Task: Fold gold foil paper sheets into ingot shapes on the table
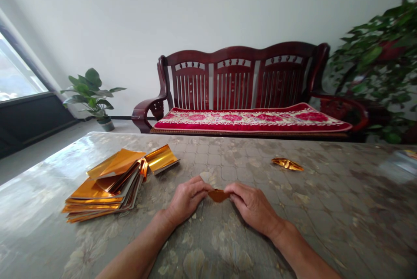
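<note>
Between my two hands is a small folded piece of gold foil paper [218,195], low over the table. My left hand [188,198] pinches its left end, and my right hand [250,203] grips its right end. The fingertips cover both ends, so only the curved middle shows. To the left lies a stack of gold foil paper sheets [97,196], loosely piled, with a curled single sheet [162,159] at its upper right. A folded gold foil piece [287,164], pointed at both ends, rests on the table beyond my right hand.
The table [312,227] has a patterned, shiny cover. A clear plastic bag [402,162] lies at its right edge. Behind stands a dark red wooden bench [231,83] with a red floral cushion [254,118]. Potted plants stand left [93,92] and right [384,57].
</note>
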Tool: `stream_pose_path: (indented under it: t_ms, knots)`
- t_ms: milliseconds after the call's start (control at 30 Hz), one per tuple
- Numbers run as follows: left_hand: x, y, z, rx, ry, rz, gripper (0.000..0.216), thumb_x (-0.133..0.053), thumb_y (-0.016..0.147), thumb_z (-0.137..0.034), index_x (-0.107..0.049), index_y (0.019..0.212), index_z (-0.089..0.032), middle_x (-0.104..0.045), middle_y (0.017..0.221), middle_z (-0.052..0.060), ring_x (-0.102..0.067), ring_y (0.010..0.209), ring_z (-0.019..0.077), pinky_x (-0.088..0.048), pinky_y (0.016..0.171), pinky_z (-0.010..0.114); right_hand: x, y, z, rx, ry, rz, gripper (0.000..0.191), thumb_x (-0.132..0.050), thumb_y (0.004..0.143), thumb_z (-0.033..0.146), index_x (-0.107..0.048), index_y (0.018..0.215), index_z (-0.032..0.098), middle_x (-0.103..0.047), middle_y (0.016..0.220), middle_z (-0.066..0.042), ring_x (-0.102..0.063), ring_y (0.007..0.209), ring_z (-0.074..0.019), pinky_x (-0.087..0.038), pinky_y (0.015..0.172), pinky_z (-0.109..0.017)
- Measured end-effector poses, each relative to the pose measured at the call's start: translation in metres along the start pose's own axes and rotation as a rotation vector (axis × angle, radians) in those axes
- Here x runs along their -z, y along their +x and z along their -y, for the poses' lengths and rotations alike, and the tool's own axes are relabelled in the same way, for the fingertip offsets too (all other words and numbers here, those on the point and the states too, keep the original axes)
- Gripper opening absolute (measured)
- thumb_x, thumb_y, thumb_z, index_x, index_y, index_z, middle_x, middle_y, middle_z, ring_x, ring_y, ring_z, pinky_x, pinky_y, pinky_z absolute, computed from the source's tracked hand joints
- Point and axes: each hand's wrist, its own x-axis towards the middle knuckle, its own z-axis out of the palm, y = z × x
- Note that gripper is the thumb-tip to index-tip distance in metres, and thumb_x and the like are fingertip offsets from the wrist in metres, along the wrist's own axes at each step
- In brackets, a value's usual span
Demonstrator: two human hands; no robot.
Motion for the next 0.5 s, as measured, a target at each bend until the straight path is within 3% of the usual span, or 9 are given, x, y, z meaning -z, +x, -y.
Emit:
stream_pose_path:
  t_ms: [267, 500]
  knots:
    - [-0.0006, -0.002, -0.0068, -0.029, -0.053, -0.015, 0.019, -0.05, 0.097, -0.022, -0.067, 0.089, -0.02, -0.062, 0.088, 0.003, -0.061, 0.083, 0.0138, -0.046, 0.077, 0.023, 0.0038, -0.0009, 0.0049, 0.098, -0.05, 0.056, 0.03, -0.048, 0.092, 0.014, -0.069, 0.108, 0.029, -0.073, 0.098, -0.002, -0.066, 0.09, -0.0186, -0.046, 0.082, -0.03]
    - [-0.0004, -0.0044, -0.0058, -0.042, -0.107, -0.025, 0.017, -0.055, 0.094, -0.024, -0.071, 0.094, -0.02, -0.068, 0.09, 0.005, -0.064, 0.087, 0.016, -0.049, 0.08, 0.026, 0.0063, -0.0014, -0.0017, 0.144, -0.036, 0.078, 0.027, -0.049, 0.096, 0.022, -0.073, 0.104, 0.029, -0.072, 0.093, -0.004, -0.065, 0.087, -0.0177, -0.048, 0.079, -0.028]
